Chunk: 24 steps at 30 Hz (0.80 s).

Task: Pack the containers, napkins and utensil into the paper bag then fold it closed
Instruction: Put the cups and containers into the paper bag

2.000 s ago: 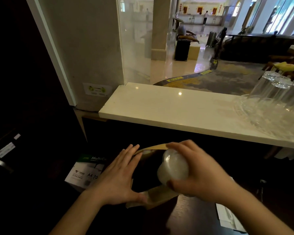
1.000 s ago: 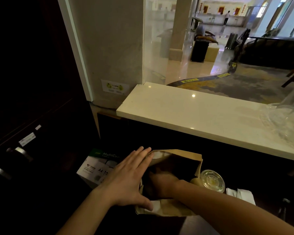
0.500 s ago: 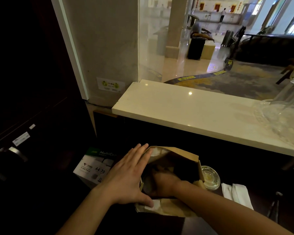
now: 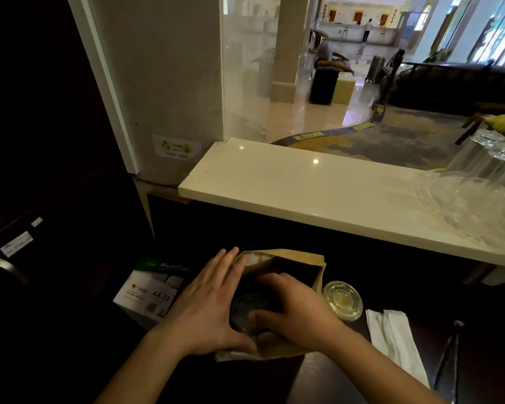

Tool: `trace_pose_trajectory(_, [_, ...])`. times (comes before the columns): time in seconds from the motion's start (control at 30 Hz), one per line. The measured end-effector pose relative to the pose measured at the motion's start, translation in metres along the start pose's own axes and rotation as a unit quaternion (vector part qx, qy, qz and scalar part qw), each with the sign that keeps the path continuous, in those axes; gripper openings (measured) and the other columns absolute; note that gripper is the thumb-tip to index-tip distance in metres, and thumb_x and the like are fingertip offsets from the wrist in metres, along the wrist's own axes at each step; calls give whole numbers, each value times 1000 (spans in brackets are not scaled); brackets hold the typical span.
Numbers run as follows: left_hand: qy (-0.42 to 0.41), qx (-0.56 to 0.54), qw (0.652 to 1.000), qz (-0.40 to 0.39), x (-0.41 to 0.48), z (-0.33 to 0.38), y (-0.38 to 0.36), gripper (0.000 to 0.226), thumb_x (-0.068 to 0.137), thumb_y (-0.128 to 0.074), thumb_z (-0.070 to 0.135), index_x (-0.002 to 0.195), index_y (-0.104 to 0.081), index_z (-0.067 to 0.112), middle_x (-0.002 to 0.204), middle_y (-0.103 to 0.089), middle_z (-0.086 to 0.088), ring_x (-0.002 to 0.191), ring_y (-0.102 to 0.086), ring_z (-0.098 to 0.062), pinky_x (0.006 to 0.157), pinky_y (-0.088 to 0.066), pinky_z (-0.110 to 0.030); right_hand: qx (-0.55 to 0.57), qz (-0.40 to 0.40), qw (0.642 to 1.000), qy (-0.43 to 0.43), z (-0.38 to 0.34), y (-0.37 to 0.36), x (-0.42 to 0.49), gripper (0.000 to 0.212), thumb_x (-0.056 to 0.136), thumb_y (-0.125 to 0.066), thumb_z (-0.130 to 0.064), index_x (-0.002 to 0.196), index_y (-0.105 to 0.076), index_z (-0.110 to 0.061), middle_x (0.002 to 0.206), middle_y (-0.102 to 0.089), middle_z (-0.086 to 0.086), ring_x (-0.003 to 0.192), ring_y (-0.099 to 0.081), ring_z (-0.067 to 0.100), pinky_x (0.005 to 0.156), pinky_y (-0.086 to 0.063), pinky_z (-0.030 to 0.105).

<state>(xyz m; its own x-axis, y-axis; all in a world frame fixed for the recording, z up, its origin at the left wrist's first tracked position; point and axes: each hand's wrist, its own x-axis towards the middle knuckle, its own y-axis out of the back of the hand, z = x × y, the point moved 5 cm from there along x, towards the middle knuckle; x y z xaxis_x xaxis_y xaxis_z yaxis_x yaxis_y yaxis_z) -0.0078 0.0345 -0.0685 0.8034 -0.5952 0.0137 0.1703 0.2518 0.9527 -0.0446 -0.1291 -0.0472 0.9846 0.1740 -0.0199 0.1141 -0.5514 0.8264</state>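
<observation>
A brown paper bag [image 4: 292,259] stands open on the dark desk. My left hand [image 4: 204,310] lies flat against its left side, thumb hooked along the front. My right hand [image 4: 298,307] is at the bag's mouth with its fingers spread, beside a clear lidded container [image 4: 247,309] that sits down inside the bag. A second clear container [image 4: 343,300] with something yellow in it stands just right of the bag. White napkins [image 4: 391,336] lie further right. A thin dark utensil [image 4: 449,354] lies beyond them, hard to make out.
A white A4 paper box [image 4: 155,290] sits close to the left of the bag. Behind and above runs a pale stone counter [image 4: 303,193], with upturned glasses [image 4: 484,158] at its right end. The left is dark cabinetry.
Two seconds ago my right hand held the container above the bag. It went down into the bag with it and has now risen to the mouth. My left hand stayed on the bag.
</observation>
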Motion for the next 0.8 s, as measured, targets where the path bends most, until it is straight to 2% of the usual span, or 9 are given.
trace_pose_trajectory(0.1, [14,-6,1000,10,-2,0,-2,137,51,-44,103,146,30,39,153,40,21,138,36,-2,111,-2,-37,81,61,995,-6,-5,31,-24,49,80,-70,-49,126,-54,-40,112,-60,-20,103,-57,-4,84,-51,16])
trace_pose_trajectory(0.2, [17,8,1000,16,-3,0,-5,139,49,-43,104,146,31,38,154,38,19,139,35,-3,111,-3,-37,158,169,972,-31,13,70,-43,29,78,-72,-41,106,-66,-38,89,-68,-15,87,-64,-2,72,-54,17])
trace_pose_trajectory(0.27, [16,15,1000,20,-3,1,-6,140,48,-42,104,146,32,37,155,37,18,141,33,-4,112,-4,-38,153,246,955,-61,40,89,-48,22,79,-73,-39,100,-68,-36,83,-69,-16,79,-66,-2,66,-53,16])
trace_pose_trajectory(0.33, [17,19,999,25,-3,3,-6,140,47,-41,105,146,31,37,155,37,18,141,32,-5,111,-7,-38,106,266,952,-112,77,92,-42,22,79,-74,-38,100,-69,-34,80,-69,-17,77,-65,-2,65,-51,18])
trace_pose_trajectory(0.4, [18,22,999,27,-3,6,-6,142,45,-42,105,147,30,37,156,36,17,141,32,-6,110,-10,-38,35,217,962,-160,115,78,-30,35,80,-74,-38,113,-66,-29,92,-70,-14,85,-65,3,71,-52,23])
trace_pose_trajectory(0.47, [14,24,999,28,-3,8,-5,143,45,-43,104,148,28,36,156,36,16,142,32,-6,109,-12,-39,-51,133,970,-195,150,57,-18,57,79,-74,-40,130,-56,-25,118,-65,0,105,-62,16,82,-53,31])
trace_pose_trajectory(0.6, [8,28,999,26,-2,12,-1,145,44,-43,103,149,27,33,156,37,15,142,32,-7,110,-11,-40,-167,-31,956,-240,194,15,-9,103,65,-76,-55,150,-22,-34,151,-31,8,135,-33,35,103,-45,45])
trace_pose_trajectory(0.7, [7,30,999,21,-4,13,-1,145,45,-46,102,150,26,32,155,38,16,141,33,-7,111,-9,-40,-168,-51,956,-235,202,-3,-3,110,62,-78,-56,151,-16,-38,153,-26,7,137,-29,36,104,-44,47])
trace_pose_trajectory(0.8, [5,34,999,18,-6,14,-2,144,47,-47,100,150,26,32,155,38,16,141,33,-7,112,-8,-40,-169,-37,960,-220,203,-9,2,102,66,-77,-52,150,-22,-34,149,-31,8,132,-34,35,100,-45,43])
